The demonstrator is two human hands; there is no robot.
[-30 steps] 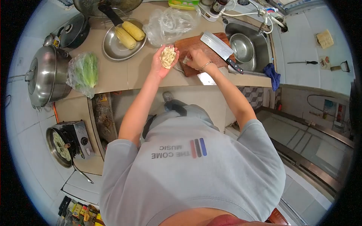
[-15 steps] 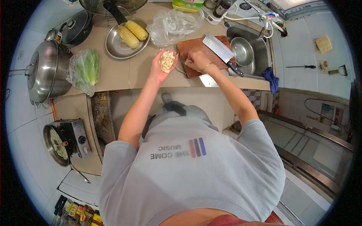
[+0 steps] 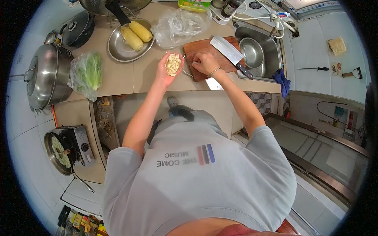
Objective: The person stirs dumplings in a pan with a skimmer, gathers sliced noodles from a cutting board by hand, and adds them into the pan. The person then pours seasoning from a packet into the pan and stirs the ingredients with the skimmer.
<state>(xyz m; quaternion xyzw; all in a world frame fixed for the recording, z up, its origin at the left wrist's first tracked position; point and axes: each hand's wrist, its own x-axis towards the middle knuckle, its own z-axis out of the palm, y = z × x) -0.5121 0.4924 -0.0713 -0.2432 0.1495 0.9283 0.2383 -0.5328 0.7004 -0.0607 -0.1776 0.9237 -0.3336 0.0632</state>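
- The left hand (image 3: 167,73) is held palm up over the counter's front edge, its forearm reaching forward; it is cupped open beneath a heap of pale slices (image 3: 173,64), which rests across palm and fingers.
- The right hand (image 3: 206,63) bends down over the left part of the cutting board (image 3: 197,46), fingers curled and bunched; I can't tell whether they grip anything. A bracelet (image 3: 214,72) circles that wrist.
- A cleaver (image 3: 226,48) lies slantwise on the board, its handle toward the sink (image 3: 272,59), where a metal bowl (image 3: 252,53) sits.
- On the tan counter (image 3: 143,78), two corn cobs (image 3: 132,38) lie in a steel dish (image 3: 117,52), near a crumpled clear bag (image 3: 179,28).
- Farther left, bagged greens (image 3: 89,74) sit beside a big lidded pot (image 3: 45,84).
- Lower down, a frying pan (image 3: 50,151) with pale green food rests on a stove (image 3: 81,144).
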